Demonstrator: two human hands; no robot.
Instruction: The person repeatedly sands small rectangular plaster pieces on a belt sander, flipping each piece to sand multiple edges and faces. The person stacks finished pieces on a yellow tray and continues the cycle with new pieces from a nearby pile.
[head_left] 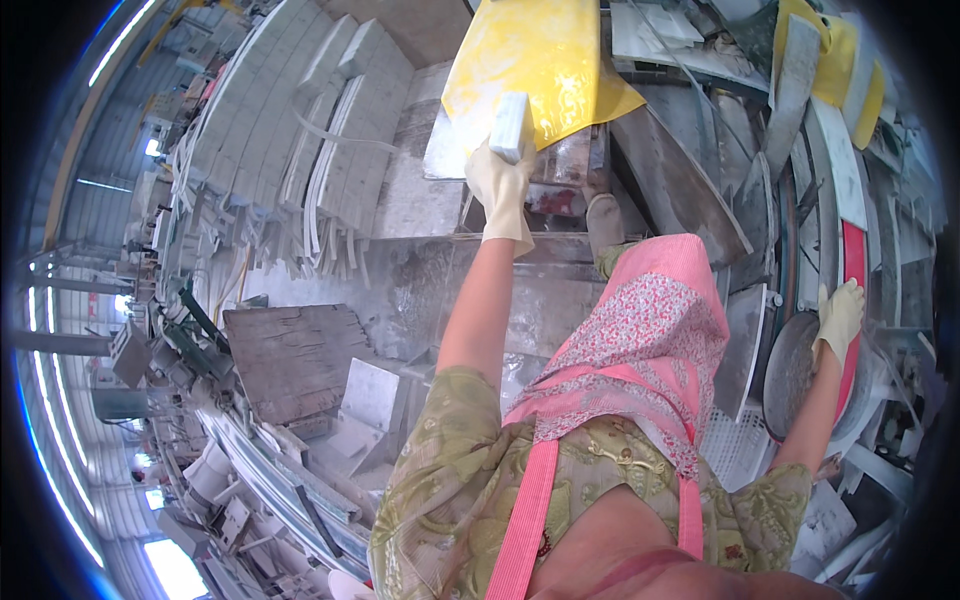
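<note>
My left hand (496, 188), in a pale cream glove, is closed around a small white rectangular block (511, 126). It holds the block upright at the near edge of a wet yellow sheet (530, 65), which drapes over a raised surface. Far to the right, my right hand (840, 316), also gloved, lies on a long red strip (854, 262) beside a round grey disc (790, 375). The thumb of that hand stands apart from the fingers, and nothing shows in its grasp. Part of the disc is hidden behind my forearm.
Stacked pale slabs (270, 120) stand at the left of the yellow sheet. A rough grey board (295, 355) lies lower left, near white offcuts (372, 395). A dark angled panel (680, 175) rises between my arms. More yellow sheeting (805, 50) hangs at the upper right.
</note>
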